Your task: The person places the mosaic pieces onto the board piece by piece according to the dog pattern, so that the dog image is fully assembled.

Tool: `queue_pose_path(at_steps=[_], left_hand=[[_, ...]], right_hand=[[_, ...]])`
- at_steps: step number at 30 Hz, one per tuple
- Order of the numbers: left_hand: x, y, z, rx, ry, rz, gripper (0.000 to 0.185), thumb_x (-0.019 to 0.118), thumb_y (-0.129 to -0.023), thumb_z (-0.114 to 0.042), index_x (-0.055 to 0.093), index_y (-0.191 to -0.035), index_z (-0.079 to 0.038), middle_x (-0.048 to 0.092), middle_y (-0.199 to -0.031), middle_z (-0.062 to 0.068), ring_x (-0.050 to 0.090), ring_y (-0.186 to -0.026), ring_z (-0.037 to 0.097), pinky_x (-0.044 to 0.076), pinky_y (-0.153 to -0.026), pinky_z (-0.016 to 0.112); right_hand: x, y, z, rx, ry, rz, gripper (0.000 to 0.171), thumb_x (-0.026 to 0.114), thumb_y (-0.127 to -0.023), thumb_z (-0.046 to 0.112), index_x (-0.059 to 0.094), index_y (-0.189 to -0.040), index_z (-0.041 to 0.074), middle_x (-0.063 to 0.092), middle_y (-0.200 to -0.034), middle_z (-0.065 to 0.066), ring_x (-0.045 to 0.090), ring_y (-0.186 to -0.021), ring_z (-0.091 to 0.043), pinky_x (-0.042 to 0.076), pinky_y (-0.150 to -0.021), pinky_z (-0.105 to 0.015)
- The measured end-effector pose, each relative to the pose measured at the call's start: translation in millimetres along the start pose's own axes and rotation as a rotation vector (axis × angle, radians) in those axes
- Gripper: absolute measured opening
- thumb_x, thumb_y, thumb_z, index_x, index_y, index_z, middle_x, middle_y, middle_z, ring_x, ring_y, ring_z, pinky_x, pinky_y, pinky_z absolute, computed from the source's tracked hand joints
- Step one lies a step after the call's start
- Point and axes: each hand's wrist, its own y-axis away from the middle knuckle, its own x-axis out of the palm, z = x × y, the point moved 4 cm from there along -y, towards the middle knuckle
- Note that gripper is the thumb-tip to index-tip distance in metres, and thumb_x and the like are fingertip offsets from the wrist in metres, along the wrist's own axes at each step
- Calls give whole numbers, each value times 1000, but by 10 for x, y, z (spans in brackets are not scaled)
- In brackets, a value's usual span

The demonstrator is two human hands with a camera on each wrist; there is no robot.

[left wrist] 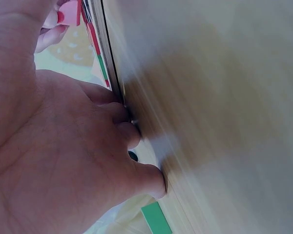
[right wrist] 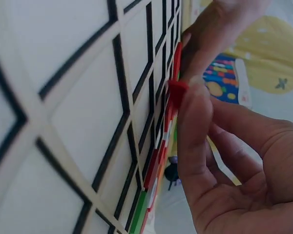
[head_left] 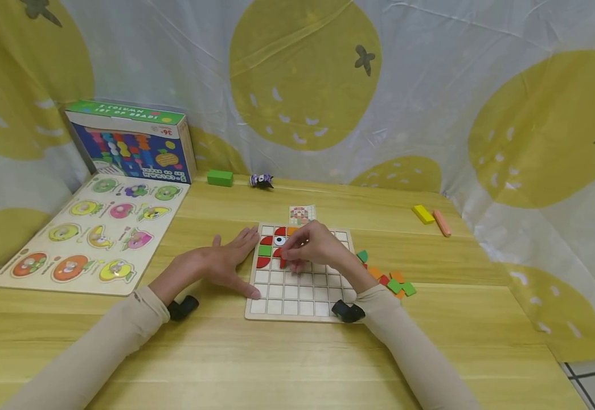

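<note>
A wooden grid board (head_left: 289,293) lies on the table with red, green and orange tiles set in its upper left squares. One tile (head_left: 279,241) bears an eye. Between thumb and fingers my right hand (head_left: 314,246) pinches a red tile (right wrist: 177,88) close over the grid, beside the placed tiles. My left hand (head_left: 225,265) rests with spread fingers along the board's left edge, its thumb on the lower left border. Beyond the board lies a small pattern card (head_left: 302,214), partly covered by the right hand in the head view.
Loose green, orange and red tiles (head_left: 394,286) lie right of the board. A fruit puzzle board (head_left: 92,228) and a bead-set box (head_left: 133,142) stand left. A green block (head_left: 220,177), purple-black figure (head_left: 261,181), yellow block (head_left: 422,214) and orange stick (head_left: 442,223) sit farther back.
</note>
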Motion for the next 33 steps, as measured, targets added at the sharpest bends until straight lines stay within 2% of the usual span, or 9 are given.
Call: queue_pose_path(at_steps=[6, 10, 13, 18, 23, 27, 31, 33], left_hand=[[0, -6, 27, -1, -8, 4, 136, 83, -85, -68, 2, -172, -1, -13, -180, 18, -12, -166, 40, -10, -119, 82], [0, -2, 31, 5, -7, 2, 137, 83, -84, -68, 3, -172, -1, -13, -180, 18, -12, -166, 40, -11, -118, 83], [-2, 7, 15, 17, 10, -1, 139, 83, -82, -70, 3, -172, -1, -12, -180, 18, -12, -166, 40, -11, -118, 84], [6, 5, 13, 51, 19, -14, 143, 83, -79, -75, 4, -172, -1, -12, -180, 19, -12, -166, 41, -13, -115, 85], [-12, -4, -11, 20, -5, -1, 139, 83, -82, -71, 2, -172, -1, -12, -180, 18, -11, -166, 39, -10, -118, 84], [-11, -12, 6, 5, -24, 2, 139, 81, -83, -72, 1, -172, -2, -13, -180, 16, -12, -167, 37, -9, -120, 83], [-16, -2, 8, 33, -2, -6, 141, 82, -81, -74, 3, -172, 0, -12, -180, 20, -12, -166, 41, -13, -116, 84], [30, -67, 90, 39, -3, -12, 144, 82, -79, -76, 2, -173, -2, -13, -180, 17, -13, -166, 39, -14, -116, 84]], right_hand=[[64, -91, 84, -57, 184, 0, 6, 82, -97, 7, 85, -95, 3, 77, -75, -4, 66, -56, -14, 59, -58, -26], [164, -160, 163, -143, 279, 15, 5, 83, -95, 6, 84, -93, 1, 78, -76, -3, 65, -58, -10, 56, -60, -22], [201, -169, 185, -166, 323, 5, 3, 85, -91, 2, 84, -92, 0, 76, -75, -2, 62, -60, -6, 53, -61, -19], [197, -124, 186, -161, 342, -4, 8, 89, -87, 1, 83, -93, 1, 72, -73, 0, 58, -62, -7, 49, -58, -19], [146, -84, 169, -176, 333, -22, 10, 91, -84, -1, 83, -90, 0, 74, -75, -1, 60, -63, -8, 51, -59, -20], [134, -77, 156, -172, 321, -22, 10, 91, -84, -2, 82, -89, -1, 75, -76, -3, 62, -63, -8, 53, -59, -20], [116, -71, 144, -166, 334, -16, 9, 90, -86, 2, 82, -88, 2, 76, -76, -1, 63, -62, -8, 54, -62, -21], [74, -52, 121, -168, 320, -1, 7, 89, -89, 5, 82, -89, 4, 75, -77, 0, 64, -62, -10, 56, -64, -23]])
